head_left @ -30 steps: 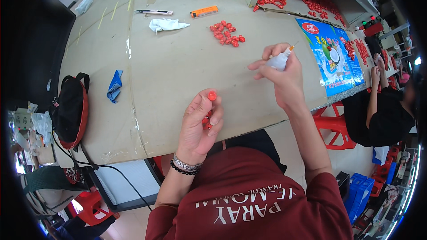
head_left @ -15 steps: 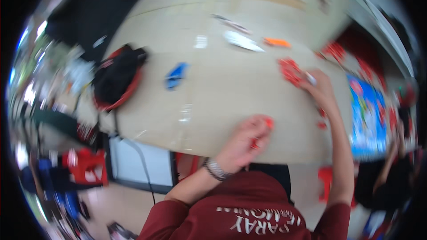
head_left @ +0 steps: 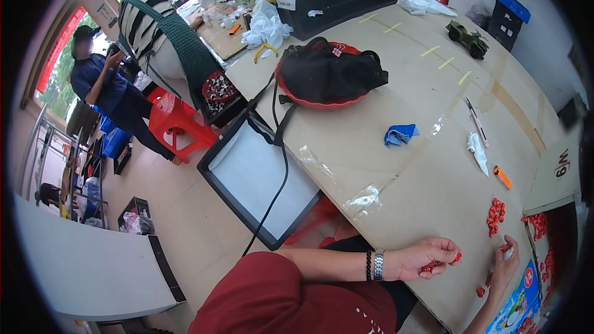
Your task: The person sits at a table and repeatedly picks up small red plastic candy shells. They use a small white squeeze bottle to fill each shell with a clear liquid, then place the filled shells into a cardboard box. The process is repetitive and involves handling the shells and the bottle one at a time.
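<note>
My left hand (head_left: pixel 427 258) is closed over the table's near edge, pinching a small glossy red piece (head_left: pixel 458 257) between thumb and forefinger. More red bits show under its curled fingers; their kind is too small to tell. To its right, my right hand (head_left: pixel 505 266) has its fingers closed on a small whitish object (head_left: pixel 508 252), partly hidden by them. Just beyond that hand lies a cluster of red pieces (head_left: pixel 495 216). A few loose red pieces (head_left: pixel 481 292) rest beside the right wrist. Farther off lie an orange-handled cutter (head_left: pixel 502 177) and a crumpled white tissue (head_left: pixel 477 153).
A black bag (head_left: pixel 328 74) sits in a red basin (head_left: pixel 365 96), its strap hanging over the table edge. Blue cloth (head_left: pixel 401 135), a pen-like tool (head_left: pixel 476 122) and a green toy truck (head_left: pixel 467 40) lie on the table. Two people stand left by a red stool (head_left: pixel 176 124).
My view has swung left, bringing the room and two people into sight and shifting both hands toward the lower right. Both hands stay closed on what they held.
</note>
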`<state>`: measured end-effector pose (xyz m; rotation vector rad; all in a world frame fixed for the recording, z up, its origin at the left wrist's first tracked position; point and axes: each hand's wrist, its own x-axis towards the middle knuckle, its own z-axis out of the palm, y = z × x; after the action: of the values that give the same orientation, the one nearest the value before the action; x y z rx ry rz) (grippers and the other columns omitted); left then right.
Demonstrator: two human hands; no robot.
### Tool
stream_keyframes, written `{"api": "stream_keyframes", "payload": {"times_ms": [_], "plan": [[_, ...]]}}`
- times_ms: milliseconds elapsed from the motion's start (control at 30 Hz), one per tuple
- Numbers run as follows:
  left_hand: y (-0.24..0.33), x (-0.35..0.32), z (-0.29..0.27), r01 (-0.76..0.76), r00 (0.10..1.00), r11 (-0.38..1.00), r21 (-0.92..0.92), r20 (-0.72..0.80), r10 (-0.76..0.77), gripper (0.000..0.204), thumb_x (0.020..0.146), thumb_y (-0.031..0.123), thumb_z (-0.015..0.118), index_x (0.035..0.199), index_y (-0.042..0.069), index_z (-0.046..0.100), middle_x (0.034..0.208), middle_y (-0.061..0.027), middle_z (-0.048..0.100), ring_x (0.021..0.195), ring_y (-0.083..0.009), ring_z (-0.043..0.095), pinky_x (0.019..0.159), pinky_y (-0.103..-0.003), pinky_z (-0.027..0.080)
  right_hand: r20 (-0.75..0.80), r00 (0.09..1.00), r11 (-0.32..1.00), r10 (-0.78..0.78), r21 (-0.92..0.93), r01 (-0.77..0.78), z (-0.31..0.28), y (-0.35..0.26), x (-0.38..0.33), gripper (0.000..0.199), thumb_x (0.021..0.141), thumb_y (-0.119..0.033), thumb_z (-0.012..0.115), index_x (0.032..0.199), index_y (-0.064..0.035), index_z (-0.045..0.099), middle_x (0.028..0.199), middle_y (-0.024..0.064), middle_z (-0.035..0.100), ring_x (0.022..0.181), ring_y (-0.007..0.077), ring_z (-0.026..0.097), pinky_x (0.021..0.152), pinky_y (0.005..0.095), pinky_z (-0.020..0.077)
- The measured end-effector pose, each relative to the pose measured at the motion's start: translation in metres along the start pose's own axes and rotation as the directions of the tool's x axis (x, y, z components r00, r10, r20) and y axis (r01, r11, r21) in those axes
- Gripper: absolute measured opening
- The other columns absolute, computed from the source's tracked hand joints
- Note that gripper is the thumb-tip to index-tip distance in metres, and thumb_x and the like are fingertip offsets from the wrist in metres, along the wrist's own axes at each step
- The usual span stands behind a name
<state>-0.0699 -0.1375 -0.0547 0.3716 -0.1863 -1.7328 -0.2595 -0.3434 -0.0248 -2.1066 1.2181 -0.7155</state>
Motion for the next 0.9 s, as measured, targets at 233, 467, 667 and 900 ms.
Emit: {"api": "stream_keyframes", "payload": {"times_ms": [233,467,667,900], "plan": [[0.005,-0.001,0.002,0.02,1.0,0.999,-0.039,-0.011,-0.021,0.015,0.094,0.017,0.059,0.102,0.005,0.056,0.086,-0.0017,0.055,0.053,-0.0045,0.045,0.036,-0.018,0.031,0.014,0.978,0.903,0.207,0.382,-0.197,-0.008,-0.037,-0.045,0.014,0.091,-0.012,0.06,0.102,-0.0049,0.054,0.078,0.0006,0.052,0.063,0.0065,0.048,0.056,0.0208,0.0372],[0.005,-0.002,0.001,0.024,1.0,0.998,-0.062,-0.004,-0.024,0.014,0.094,0.017,0.059,0.101,0.006,0.056,0.086,-0.0003,0.056,0.054,-0.0039,0.046,0.036,-0.017,0.031,0.009,0.99,0.675,0.142,0.73,-0.104,0.015,-0.055,-0.082,0.015,0.092,-0.016,0.06,0.102,-0.0077,0.052,0.08,0.0028,0.053,0.064,0.008,0.048,0.057,0.0203,0.0368],[0.004,-0.002,0.004,0.019,1.0,0.997,-0.07,0.015,-0.018,0.015,0.094,0.019,0.059,0.101,0.006,0.057,0.086,0.0001,0.056,0.054,-0.004,0.046,0.036,-0.017,0.03,0.044,0.984,0.559,0.175,0.818,-0.136,0.023,-0.059,-0.091,0.017,0.09,-0.016,0.062,0.099,-0.0064,0.052,0.082,0.0057,0.055,0.064,0.0091,0.049,0.057,0.0213,0.0369],[0.004,-0.006,0.009,0.012,0.999,0.997,-0.081,0.037,-0.009,0.015,0.095,0.019,0.058,0.101,0.006,0.056,0.086,0.0003,0.056,0.054,-0.0043,0.047,0.036,-0.018,0.031,0.082,0.989,0.612,0.121,0.779,-0.14,0.029,-0.07,-0.099,0.023,0.088,-0.013,0.067,0.105,-0.0044,0.054,0.09,0.0065,0.058,0.071,0.0105,0.052,0.063,0.0225,0.0402]]}}
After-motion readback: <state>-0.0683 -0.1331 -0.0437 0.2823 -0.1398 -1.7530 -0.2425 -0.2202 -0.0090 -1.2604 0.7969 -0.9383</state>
